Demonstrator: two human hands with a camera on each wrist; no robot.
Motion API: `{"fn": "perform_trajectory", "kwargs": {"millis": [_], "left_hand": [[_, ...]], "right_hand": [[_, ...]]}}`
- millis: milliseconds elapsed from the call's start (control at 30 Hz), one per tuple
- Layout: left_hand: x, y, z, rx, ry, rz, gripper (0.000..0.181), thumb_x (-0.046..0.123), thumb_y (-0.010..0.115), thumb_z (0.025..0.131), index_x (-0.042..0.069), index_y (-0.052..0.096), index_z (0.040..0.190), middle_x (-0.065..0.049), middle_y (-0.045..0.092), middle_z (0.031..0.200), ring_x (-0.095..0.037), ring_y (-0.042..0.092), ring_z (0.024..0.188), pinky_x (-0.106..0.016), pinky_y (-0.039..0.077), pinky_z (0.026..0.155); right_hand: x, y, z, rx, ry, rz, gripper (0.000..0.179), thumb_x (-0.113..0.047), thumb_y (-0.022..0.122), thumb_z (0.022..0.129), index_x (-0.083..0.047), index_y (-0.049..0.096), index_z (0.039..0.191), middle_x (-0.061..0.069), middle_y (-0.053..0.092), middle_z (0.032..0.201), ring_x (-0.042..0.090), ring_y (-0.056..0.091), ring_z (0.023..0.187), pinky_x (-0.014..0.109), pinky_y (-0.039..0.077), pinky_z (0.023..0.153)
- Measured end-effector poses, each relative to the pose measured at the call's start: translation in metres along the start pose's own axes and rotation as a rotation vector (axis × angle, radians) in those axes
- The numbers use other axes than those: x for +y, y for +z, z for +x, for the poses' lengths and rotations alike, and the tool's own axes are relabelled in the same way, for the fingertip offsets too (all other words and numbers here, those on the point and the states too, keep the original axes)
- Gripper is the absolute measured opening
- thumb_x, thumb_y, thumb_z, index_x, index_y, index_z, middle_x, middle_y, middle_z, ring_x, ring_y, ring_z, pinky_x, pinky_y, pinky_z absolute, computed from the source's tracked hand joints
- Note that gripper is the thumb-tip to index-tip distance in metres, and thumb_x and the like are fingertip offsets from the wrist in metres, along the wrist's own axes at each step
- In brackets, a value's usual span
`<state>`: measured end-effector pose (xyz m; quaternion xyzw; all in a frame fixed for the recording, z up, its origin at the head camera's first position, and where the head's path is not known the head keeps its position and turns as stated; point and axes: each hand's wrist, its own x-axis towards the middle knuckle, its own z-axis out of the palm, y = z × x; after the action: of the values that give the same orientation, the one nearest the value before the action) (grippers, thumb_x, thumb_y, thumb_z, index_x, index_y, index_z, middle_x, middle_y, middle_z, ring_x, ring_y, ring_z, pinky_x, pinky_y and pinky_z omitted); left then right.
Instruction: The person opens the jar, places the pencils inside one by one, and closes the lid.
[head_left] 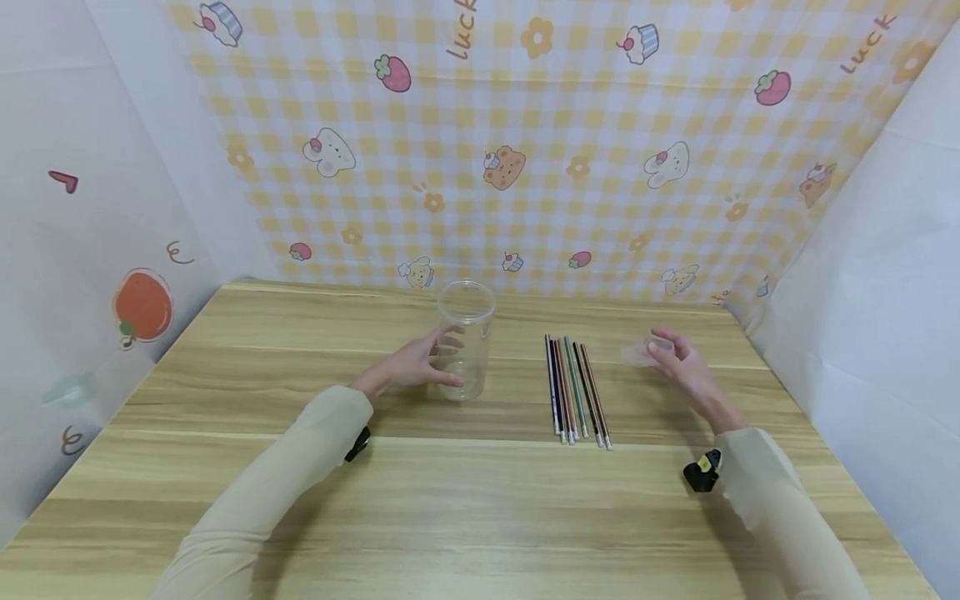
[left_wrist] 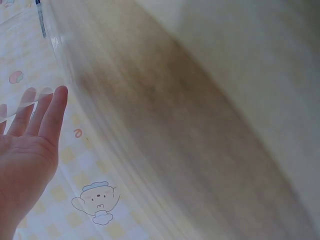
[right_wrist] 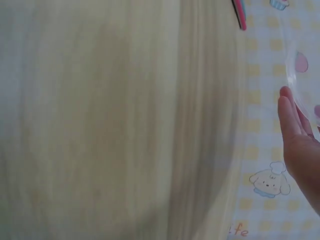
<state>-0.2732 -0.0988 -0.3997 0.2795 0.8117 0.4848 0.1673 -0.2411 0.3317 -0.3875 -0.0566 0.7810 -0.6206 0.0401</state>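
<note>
While the left hand (head_left: 411, 364) rests its fingers around the side of the clear plastic jar (head_left: 465, 340), the jar stands upright and open-mouthed on the wooden table (head_left: 480, 500), just left of the row of pencils (head_left: 576, 390). The fingers curve loosely on the wall of the jar; in the left wrist view they look nearly straight, so the hold appears to be a light steadying contact rather than a firm clasp.

The right hand (head_left: 686, 367), to the right of the pencils, pinches a small clear lid (head_left: 641, 352) at the fingertips. In the right wrist view (right_wrist: 300, 150) only the fingers' edge and a curved transparent rim show.

Risks, as judged from this position:
- The jar is tall, light and narrow-based. A sideways push from the left hand could tip it toward the pencils.
- The lid is held only at the fingertips. A relaxed pinch could drop it onto the table.
- The pencils lie loose, side by side and touching. A sleeve or wrist sweeping across could scatter or roll them.

Surroundings: the pencils lie between the jar and the right hand. A checked cloth (head_left: 525, 150) with cartoon figures hangs behind the jar. Plain white panels (head_left: 885, 250) close both sides. A small black device (head_left: 702, 471) sits at the right wrist.
</note>
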Motion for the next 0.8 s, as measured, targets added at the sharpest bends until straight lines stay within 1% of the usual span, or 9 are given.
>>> {"fn": "perform_trajectory", "kwargs": {"millis": [100,200,267,367,500,533,600,733,800], "left_hand": [[-0.001,0.001,0.0,0.008,0.002,0.006,0.079,0.013,0.073,0.072,0.018,0.024,0.133,-0.017,0.038,0.13,-0.031,0.036,0.118,-0.045,0.03,0.097],[-0.001,0.001,0.0,0.014,0.01,0.011,0.078,0.015,0.074,0.072,0.019,0.025,0.133,-0.017,0.039,0.129,-0.032,0.036,0.117,-0.046,0.031,0.096],[-0.002,0.002,0.0,0.019,0.022,0.026,0.077,0.017,0.074,0.072,0.019,0.025,0.132,-0.018,0.039,0.128,-0.033,0.037,0.116,-0.047,0.031,0.095],[-0.002,0.002,0.0,0.024,0.025,0.035,0.077,0.017,0.073,0.072,0.018,0.025,0.132,-0.017,0.04,0.127,-0.034,0.037,0.116,-0.048,0.032,0.095],[-0.001,0.002,0.0,0.035,-0.007,0.023,0.076,0.017,0.074,0.072,0.022,0.027,0.131,-0.013,0.041,0.127,-0.029,0.038,0.116,-0.044,0.031,0.096],[-0.001,0.002,0.0,0.037,-0.013,0.022,0.076,0.016,0.074,0.072,0.022,0.027,0.131,-0.012,0.041,0.127,-0.029,0.038,0.116,-0.044,0.031,0.096],[-0.001,0.002,0.0,0.038,-0.019,0.018,0.076,0.016,0.074,0.071,0.023,0.027,0.131,-0.011,0.041,0.127,-0.028,0.037,0.116,-0.043,0.031,0.097],[-0.001,0.002,0.0,0.038,-0.02,0.017,0.077,0.017,0.075,0.07,0.023,0.027,0.131,-0.01,0.041,0.127,-0.028,0.037,0.117,-0.043,0.031,0.097],[-0.002,0.002,0.0,0.039,-0.024,0.016,0.077,0.018,0.076,0.07,0.024,0.028,0.13,-0.01,0.042,0.127,-0.027,0.038,0.116,-0.042,0.032,0.096]], "right_hand": [[0.005,-0.006,-0.001,-0.017,0.036,-0.133,0.061,-0.032,0.046,0.092,0.003,0.018,0.135,0.027,0.027,0.131,0.031,0.035,0.114,0.047,0.024,0.099],[0.008,-0.011,-0.001,-0.025,0.06,-0.212,0.065,-0.036,0.047,0.091,0.002,0.019,0.135,0.028,0.028,0.131,0.04,0.03,0.115,0.051,0.023,0.097],[0.01,-0.014,-0.002,-0.024,0.067,-0.265,0.066,-0.038,0.048,0.09,0.001,0.02,0.136,0.027,0.029,0.13,0.04,0.032,0.113,0.051,0.025,0.095],[0.013,-0.017,-0.002,-0.017,0.062,-0.325,0.066,-0.037,0.05,0.089,0.0,0.022,0.136,0.026,0.033,0.127,0.034,0.039,0.105,0.045,0.033,0.089],[0.016,-0.021,-0.002,-0.009,0.036,-0.431,0.066,-0.034,0.054,0.087,0.002,0.025,0.134,0.025,0.042,0.118,0.028,0.048,0.09,0.034,0.04,0.076],[0.016,-0.022,-0.002,-0.008,0.029,-0.459,0.066,-0.034,0.055,0.087,0.003,0.025,0.133,0.025,0.044,0.116,0.028,0.049,0.089,0.035,0.042,0.074],[0.017,-0.024,-0.002,-0.015,0.019,-0.502,0.069,-0.034,0.058,0.085,0.003,0.025,0.133,0.027,0.045,0.115,0.033,0.049,0.093,0.039,0.043,0.078],[0.019,-0.026,-0.003,-0.022,-0.01,-0.617,0.076,-0.038,0.064,0.079,0.004,0.028,0.132,0.031,0.043,0.118,0.041,0.042,0.107,0.051,0.037,0.086],[0.021,-0.027,-0.003,-0.028,-0.034,-0.673,0.079,-0.039,0.067,0.076,0.004,0.03,0.13,0.032,0.043,0.117,0.042,0.042,0.106,0.054,0.036,0.086]]}}
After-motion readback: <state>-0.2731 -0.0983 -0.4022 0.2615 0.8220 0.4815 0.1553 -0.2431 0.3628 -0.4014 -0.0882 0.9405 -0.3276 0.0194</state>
